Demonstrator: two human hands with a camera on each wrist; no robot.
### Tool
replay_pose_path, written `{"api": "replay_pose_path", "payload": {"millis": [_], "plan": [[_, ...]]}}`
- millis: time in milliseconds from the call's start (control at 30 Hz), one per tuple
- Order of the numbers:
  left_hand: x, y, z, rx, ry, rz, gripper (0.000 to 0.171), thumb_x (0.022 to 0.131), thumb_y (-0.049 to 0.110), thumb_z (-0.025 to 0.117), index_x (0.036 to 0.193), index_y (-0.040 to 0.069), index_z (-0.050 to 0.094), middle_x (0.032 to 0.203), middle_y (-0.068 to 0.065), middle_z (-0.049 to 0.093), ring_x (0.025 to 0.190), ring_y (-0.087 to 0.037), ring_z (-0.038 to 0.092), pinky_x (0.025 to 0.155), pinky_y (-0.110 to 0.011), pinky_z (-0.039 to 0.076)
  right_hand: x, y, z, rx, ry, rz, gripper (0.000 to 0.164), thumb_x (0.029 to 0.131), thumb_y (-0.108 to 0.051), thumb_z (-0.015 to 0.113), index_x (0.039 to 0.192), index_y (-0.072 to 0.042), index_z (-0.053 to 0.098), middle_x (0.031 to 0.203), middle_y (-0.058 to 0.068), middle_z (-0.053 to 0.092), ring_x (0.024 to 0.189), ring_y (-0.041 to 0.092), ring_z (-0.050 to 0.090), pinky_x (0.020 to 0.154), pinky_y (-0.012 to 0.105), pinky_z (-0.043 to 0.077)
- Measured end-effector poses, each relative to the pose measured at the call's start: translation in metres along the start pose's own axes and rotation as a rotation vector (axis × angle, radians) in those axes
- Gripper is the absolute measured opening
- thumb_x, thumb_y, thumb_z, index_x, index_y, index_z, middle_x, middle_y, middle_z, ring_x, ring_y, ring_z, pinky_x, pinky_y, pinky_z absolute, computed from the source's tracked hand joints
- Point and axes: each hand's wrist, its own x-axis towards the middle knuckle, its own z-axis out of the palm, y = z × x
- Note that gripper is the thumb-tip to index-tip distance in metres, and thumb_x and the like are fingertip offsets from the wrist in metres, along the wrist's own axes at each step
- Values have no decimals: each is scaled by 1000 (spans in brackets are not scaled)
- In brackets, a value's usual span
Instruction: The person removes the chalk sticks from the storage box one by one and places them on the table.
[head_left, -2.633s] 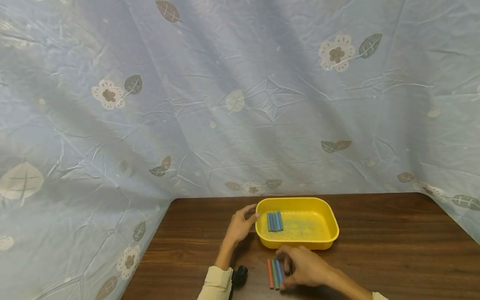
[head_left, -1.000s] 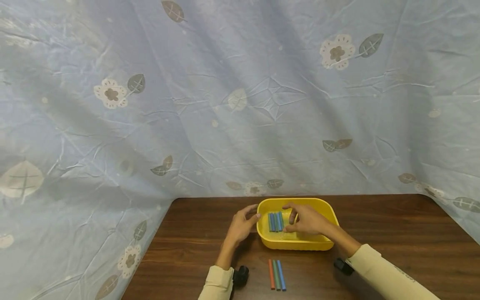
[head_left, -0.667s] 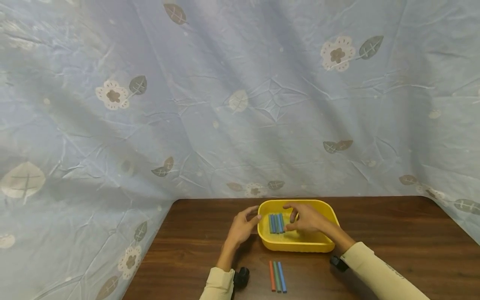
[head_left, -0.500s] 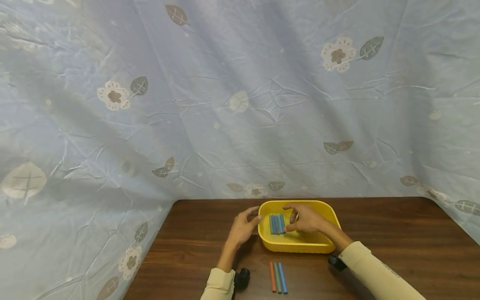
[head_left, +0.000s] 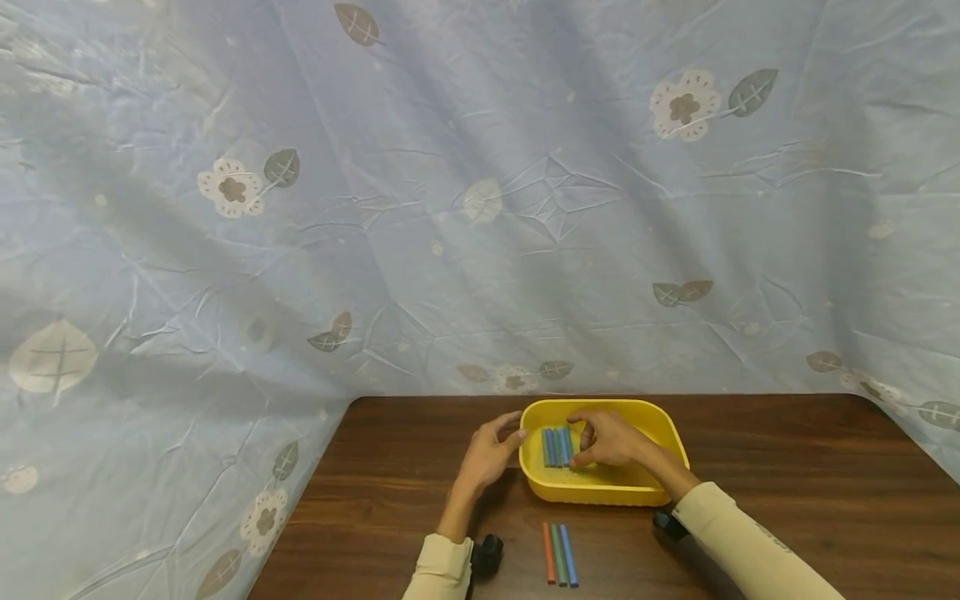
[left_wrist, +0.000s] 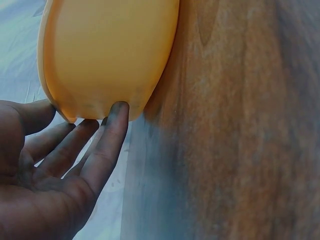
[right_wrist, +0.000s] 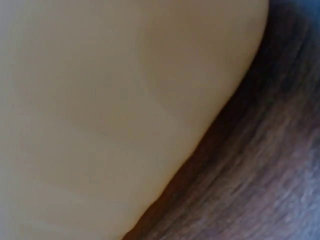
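In the head view, a yellow plastic tub (head_left: pixel 652 494) holds a row of blue and green chalk sticks (head_left: pixel 557 447) at its left end. My right hand (head_left: pixel 611 439) is inside the tub, its bent index finger and thumb at the two ends of the rightmost stick, which they partly hide. My left hand (head_left: pixel 483 458) rests against the tub's left end; in the left wrist view its extended fingertips touch the outer wall (left_wrist: pixel 105 60) and the thumb lies by the rim. The right wrist view shows only the blurred tub wall (right_wrist: pixel 110 100), not the fingers.
On the brown wooden table (head_left: pixel 787 492), in front of the tub, lie a red chalk stick (head_left: pixel 550 553), a green one (head_left: pixel 558 555) and a blue one (head_left: pixel 569 556), side by side. A flowered curtain (head_left: pixel 480 250) hangs behind the table. Coloured dust marks the tub floor.
My right hand has moved from beside the sticks on the table into the tub, then stayed at the row's right end, its fingers bending slightly more. My left hand keeps its place.
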Motion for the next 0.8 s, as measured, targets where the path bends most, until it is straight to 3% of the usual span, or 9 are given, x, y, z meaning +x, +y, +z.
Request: {"api": "replay_pose_path", "payload": {"millis": [333, 700, 800], "plan": [[0, 1, 0, 7, -8, -6, 47, 109, 24, 65, 151, 6, 61, 144, -18, 69, 127, -38, 70, 108, -56, 57, 4, 1, 2, -39, -5, 22, 77, 80, -24, 94, 144, 4, 62, 86, -2, 69, 73, 12, 62, 64, 28, 52], [-1, 0, 0, -33, -30, -21, 46, 110, 23, 64, 153, 8, 59, 146, -19, 67, 122, -36, 73, 97, -49, 64, 4, -1, 2, -15, -19, 61, 77, 78, -24, 96, 141, 5, 63, 86, 0, 69, 72, 13, 61, 63, 28, 50], [0, 0, 0, -30, -21, -19, 46, 109, 24, 65, 152, 8, 60, 147, -19, 67, 126, -37, 71, 102, -52, 61, 3, -3, 0, -11, -14, 70, 78, 78, -26, 97, 141, 4, 62, 88, 0, 70, 73, 14, 62, 64, 28, 52]]}}
